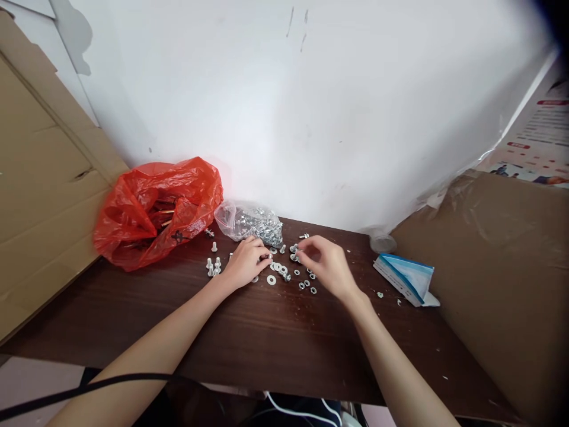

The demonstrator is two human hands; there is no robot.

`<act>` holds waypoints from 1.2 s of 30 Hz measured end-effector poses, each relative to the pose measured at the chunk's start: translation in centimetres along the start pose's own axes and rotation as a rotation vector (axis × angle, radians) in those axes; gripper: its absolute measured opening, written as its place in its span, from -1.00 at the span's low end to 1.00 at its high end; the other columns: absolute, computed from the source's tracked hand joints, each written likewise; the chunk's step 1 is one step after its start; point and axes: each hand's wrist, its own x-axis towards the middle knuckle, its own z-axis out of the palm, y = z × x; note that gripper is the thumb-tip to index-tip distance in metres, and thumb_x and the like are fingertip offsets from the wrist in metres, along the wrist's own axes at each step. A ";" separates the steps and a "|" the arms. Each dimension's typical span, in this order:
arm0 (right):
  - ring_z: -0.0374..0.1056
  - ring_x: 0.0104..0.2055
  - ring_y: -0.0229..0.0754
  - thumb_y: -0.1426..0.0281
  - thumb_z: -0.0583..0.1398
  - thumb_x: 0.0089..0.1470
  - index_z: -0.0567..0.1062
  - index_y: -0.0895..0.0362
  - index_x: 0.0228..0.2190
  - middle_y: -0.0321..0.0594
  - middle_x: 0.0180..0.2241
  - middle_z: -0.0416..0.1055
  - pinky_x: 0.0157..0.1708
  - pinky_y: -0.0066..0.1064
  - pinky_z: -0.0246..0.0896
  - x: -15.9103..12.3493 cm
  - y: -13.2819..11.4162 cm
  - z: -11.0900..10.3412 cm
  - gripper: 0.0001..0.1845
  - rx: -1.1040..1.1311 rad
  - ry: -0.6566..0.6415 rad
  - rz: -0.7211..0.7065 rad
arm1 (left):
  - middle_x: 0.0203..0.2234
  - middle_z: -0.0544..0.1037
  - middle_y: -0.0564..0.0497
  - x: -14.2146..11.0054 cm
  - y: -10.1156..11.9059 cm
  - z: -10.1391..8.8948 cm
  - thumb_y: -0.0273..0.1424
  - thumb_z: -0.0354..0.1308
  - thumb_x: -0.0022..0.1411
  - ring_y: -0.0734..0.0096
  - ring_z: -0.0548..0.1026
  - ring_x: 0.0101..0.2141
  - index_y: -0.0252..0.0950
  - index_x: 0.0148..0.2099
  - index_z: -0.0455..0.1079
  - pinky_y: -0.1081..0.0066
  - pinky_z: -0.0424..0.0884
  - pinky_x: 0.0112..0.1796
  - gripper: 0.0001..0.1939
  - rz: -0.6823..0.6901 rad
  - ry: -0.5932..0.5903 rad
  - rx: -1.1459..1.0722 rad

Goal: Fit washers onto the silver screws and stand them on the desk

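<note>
My left hand (246,261) rests on the dark wooden table (249,332), its fingers curled and pinched over small metal parts near a flat washer (271,279). My right hand (322,263) hovers just right of it, fingertips pinched down over a small metal piece at the left of the hand. Loose washers and nuts (306,286) lie scattered between and below the hands. A few upright bolts (213,265) stand to the left of my left hand. What each pinch holds is too small to make out.
A red plastic bag (155,207) lies at the table's back left. A clear bag of metal hardware (253,222) sits behind the hands. A blue-and-white box (406,277) lies at the right. Cardboard (40,178) leans at left, a wrapped brown panel (502,267) at right.
</note>
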 end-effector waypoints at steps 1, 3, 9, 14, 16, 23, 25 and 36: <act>0.41 -0.34 -0.21 0.44 0.20 0.09 0.50 0.11 -0.34 -0.23 -0.36 0.50 -0.29 -0.35 0.31 0.7 -0.8 0.9 -0.94 0.045 -0.039 -0.058 | -0.33 0.46 -0.05 0.0 -0.1 0.1 -0.36 0.15 0.30 0.23 0.33 -0.18 -0.31 -0.24 0.52 0.19 0.32 -0.09 -0.84 0.003 0.006 0.003; 0.41 -0.34 -0.24 0.47 0.19 0.09 0.50 0.12 -0.35 -0.24 -0.35 0.48 -0.32 -0.39 0.32 1.9 -1.7 2.8 -0.93 0.103 -0.085 -0.125 | -0.35 0.45 -0.05 0.0 -0.2 0.2 -0.35 0.15 0.29 0.24 0.33 -0.19 -0.31 -0.26 0.52 0.20 0.33 -0.10 -0.84 0.008 0.016 0.010; 0.39 -0.35 -0.22 0.44 0.19 0.13 0.50 0.11 -0.34 -0.22 -0.36 0.47 -0.32 -0.38 0.32 1.5 -0.7 5.6 -0.94 0.120 -0.044 -0.188 | -0.34 0.47 -0.05 0.0 0.1 -0.1 -0.38 0.16 0.28 0.25 0.33 -0.20 -0.33 -0.27 0.53 0.25 0.34 -0.13 -0.85 -0.003 -0.013 -0.003; 0.43 -0.29 -0.18 0.43 0.16 0.18 0.50 0.12 -0.31 -0.17 -0.30 0.49 -0.26 -0.34 0.37 0.2 0.0 6.1 -0.91 0.115 0.015 -0.235 | -0.33 0.49 -0.04 0.0 0.4 -0.2 -0.42 0.16 0.27 0.25 0.34 -0.20 -0.30 -0.20 0.55 0.24 0.35 -0.10 -0.86 -0.023 -0.021 -0.008; 0.45 -0.25 -0.16 0.43 0.15 0.19 0.50 0.12 -0.29 -0.16 -0.29 0.50 -0.23 -0.32 0.38 0.1 0.0 6.2 -0.89 0.114 0.020 -0.243 | -0.33 0.49 -0.05 0.0 0.3 -0.2 -0.43 0.16 0.27 0.26 0.34 -0.21 -0.30 -0.20 0.56 0.23 0.35 -0.09 -0.86 -0.014 -0.013 -0.009; 0.47 -0.21 -0.16 0.42 0.15 0.21 0.53 0.10 -0.29 -0.13 -0.24 0.50 -0.18 -0.29 0.41 0.0 0.3 6.5 -0.87 0.129 0.031 -0.279 | -0.31 0.51 -0.07 -0.1 0.3 -0.3 -0.41 0.16 0.27 0.23 0.34 -0.17 -0.31 -0.21 0.56 0.20 0.36 -0.08 -0.85 -0.015 -0.019 -0.002; 0.46 -0.22 -0.16 0.42 0.14 0.22 0.53 0.09 -0.29 -0.14 -0.25 0.49 -0.19 -0.29 0.41 0.0 0.3 6.5 -0.86 0.127 0.025 -0.280 | -0.30 0.51 -0.06 -0.2 0.3 -0.3 -0.41 0.17 0.27 0.23 0.34 -0.17 -0.30 -0.21 0.56 0.20 0.36 -0.07 -0.85 -0.011 -0.014 0.000; 0.43 -0.22 -0.15 0.43 0.13 0.22 0.48 0.10 -0.31 -0.14 -0.26 0.46 -0.20 -0.30 0.39 -0.1 0.0 6.3 -0.89 0.087 0.005 -0.267 | -0.30 0.50 -0.06 -0.4 0.4 -0.2 -0.38 0.18 0.27 0.22 0.34 -0.16 -0.30 -0.22 0.57 0.21 0.35 -0.05 -0.85 -0.006 -0.020 0.040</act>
